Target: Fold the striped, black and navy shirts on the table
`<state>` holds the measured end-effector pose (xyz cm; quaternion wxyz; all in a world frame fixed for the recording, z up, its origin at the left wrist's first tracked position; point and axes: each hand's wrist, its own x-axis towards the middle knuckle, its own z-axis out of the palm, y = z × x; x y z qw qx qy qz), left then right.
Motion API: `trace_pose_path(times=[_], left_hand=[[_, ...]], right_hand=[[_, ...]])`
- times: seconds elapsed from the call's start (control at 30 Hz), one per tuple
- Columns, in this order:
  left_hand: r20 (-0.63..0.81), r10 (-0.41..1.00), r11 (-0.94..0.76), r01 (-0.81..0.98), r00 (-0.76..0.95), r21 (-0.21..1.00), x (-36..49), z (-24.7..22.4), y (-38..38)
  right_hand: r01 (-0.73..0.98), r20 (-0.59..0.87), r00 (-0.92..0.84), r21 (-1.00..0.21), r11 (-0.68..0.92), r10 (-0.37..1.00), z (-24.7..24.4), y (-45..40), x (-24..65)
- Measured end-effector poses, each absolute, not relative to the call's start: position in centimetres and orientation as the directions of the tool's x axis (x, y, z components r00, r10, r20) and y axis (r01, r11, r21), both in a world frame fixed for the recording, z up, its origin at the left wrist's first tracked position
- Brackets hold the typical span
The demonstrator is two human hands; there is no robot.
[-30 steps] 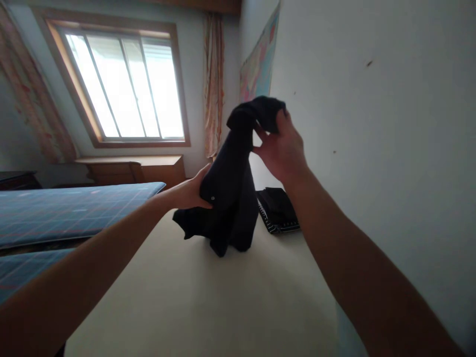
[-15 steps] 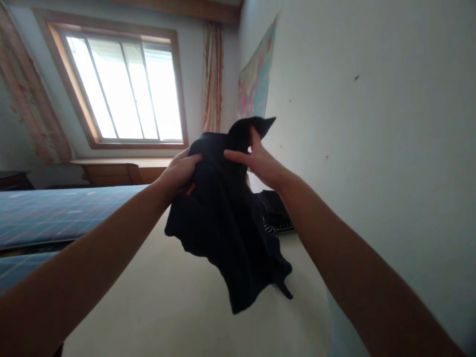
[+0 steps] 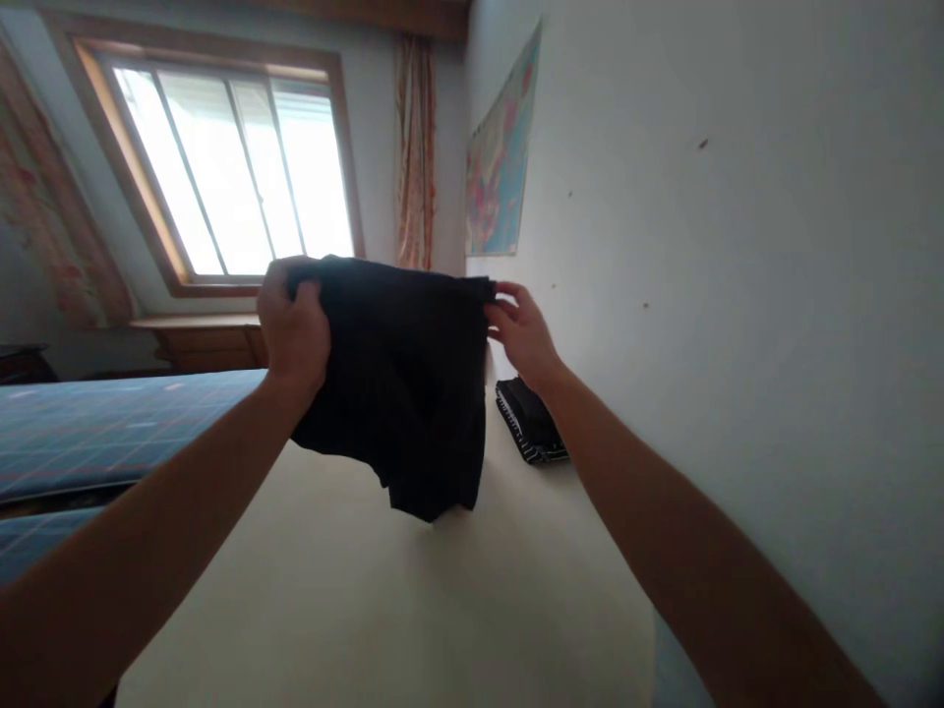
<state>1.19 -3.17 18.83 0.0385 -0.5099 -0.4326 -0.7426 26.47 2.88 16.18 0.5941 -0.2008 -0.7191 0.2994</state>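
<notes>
A pair of black shorts (image 3: pixel 405 383) hangs stretched between my two hands, its top edge nearly level and its lower edge hanging uneven. At the upper left corner, my left hand (image 3: pixel 295 320) is closed around the cloth, thumb toward me. My right hand (image 3: pixel 522 329) pinches the upper right corner between thumb and fingers. Beneath the hanging cloth lies a pale, smooth surface (image 3: pixel 354 600). Whether the lowest tip of the shorts touches it, I cannot tell.
A folded black stack of cloth with white-striped edges (image 3: pixel 527 421) lies by the right-hand wall (image 3: pixel 737 295). Blue checked bedding (image 3: pixel 110 423) is on the left. Farther back are a wooden desk (image 3: pixel 206 339), a window (image 3: pixel 221 177), curtains (image 3: pixel 417 157) and a map (image 3: pixel 501 157).
My hands have moved apart, the left one going left. The bunched shorts are now spread wide, with a straighter top edge and a higher lower edge. The striped stack shows more fully.
</notes>
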Motion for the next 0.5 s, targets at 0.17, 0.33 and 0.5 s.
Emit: trace_pose_path(times=[0.17, 0.33, 0.5], left_hand=[[0.786, 0.507, -0.551, 0.568, -0.353, 0.611, 2.0, 19.2, -4.7], [0.833, 0.44, -0.632, 0.544, -0.334, 0.552, 3.4, 18.0, -4.8], [0.775, 0.5, -0.645, 0.432, -0.386, 0.63, 3.6, 16.9, -4.5]], right_hand=[[-0.132, 0.824, -0.121, -0.566, 0.814, 0.553, 20.0, 3.5, 25.6], [-0.172, 0.772, -0.261, -0.628, 0.759, 0.58, 20.7, 3.3, 24.1], [-0.091, 0.695, -0.377, -0.686, 0.722, 0.613, 18.4, 3.6, 25.0]])
